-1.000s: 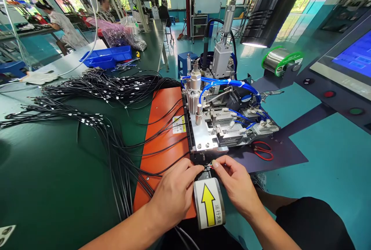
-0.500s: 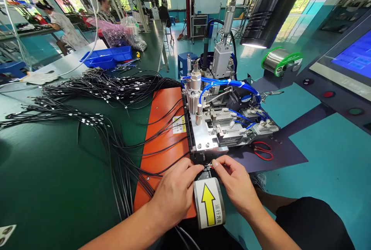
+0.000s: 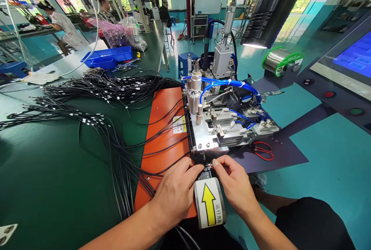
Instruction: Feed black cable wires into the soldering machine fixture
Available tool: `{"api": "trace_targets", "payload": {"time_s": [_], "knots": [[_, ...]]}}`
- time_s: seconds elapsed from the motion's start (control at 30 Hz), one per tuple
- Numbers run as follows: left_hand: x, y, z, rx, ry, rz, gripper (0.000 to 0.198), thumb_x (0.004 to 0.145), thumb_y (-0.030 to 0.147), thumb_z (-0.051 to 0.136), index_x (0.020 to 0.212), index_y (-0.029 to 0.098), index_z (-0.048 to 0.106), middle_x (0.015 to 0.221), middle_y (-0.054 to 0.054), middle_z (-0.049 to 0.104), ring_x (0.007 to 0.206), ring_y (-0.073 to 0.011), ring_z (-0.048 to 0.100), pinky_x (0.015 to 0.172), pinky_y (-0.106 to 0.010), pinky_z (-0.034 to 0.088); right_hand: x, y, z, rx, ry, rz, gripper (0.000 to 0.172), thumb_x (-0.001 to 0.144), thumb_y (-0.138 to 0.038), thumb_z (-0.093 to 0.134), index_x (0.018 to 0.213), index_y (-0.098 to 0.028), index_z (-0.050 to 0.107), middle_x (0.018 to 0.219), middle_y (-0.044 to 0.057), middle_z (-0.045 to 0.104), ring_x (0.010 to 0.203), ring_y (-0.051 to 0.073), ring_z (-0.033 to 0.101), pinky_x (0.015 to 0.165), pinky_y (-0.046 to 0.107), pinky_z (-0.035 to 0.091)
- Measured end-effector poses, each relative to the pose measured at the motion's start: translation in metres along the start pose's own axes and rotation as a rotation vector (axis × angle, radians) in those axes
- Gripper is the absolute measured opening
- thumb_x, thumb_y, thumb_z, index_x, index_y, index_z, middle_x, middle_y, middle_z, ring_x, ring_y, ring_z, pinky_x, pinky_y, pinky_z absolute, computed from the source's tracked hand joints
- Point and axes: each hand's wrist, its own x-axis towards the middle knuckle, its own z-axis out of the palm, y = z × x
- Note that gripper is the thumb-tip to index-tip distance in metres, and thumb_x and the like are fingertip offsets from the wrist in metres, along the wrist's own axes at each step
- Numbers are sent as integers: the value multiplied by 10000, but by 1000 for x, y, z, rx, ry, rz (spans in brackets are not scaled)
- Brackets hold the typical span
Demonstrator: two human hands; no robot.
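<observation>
At the front end of a metal machine (image 3: pixel 203 134), my left hand (image 3: pixel 176 188) is closed, thumb and forefinger pinching the end of a black cable that is mostly hidden under the fingers. My right hand (image 3: pixel 234 182) pinches thin coloured wires (image 3: pixel 211 165) at that cable's stripped end. Both sets of fingertips meet just above a small black fixture (image 3: pixel 205 173). Below them is a rounded cover (image 3: pixel 210 203) with a yellow arrow label. Several black cables (image 3: pixel 165 153) run across the orange plate (image 3: pixel 165 107) into the machine's left side.
Black cable bundles (image 3: pixel 98 87) lie on the green table (image 3: pixel 58 172). Red-handled scissors (image 3: pixel 263 150) rest right of the machine. A solder wire spool (image 3: pixel 279 61), a black lamp (image 3: pixel 269 18) and a control panel (image 3: pixel 342 87) stand at the right. Two people sit at the far left.
Almost nothing differs. Both hands keep the same pinch at the fixture, and the coloured wires show slightly more at the right fingertips.
</observation>
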Motion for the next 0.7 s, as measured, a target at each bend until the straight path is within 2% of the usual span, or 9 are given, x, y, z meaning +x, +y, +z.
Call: {"api": "trace_targets", "payload": {"time_s": [0.7], "knots": [[1,-2,3,22,40,59,284,960,97,442,1131,178,653,932,-61,602,831,-192,568,741,-317,515,-3,7,8,7,63,4,356,942,-507,524,804,-192,617,719,-1,595,645,154,511,591,247,411]]}}
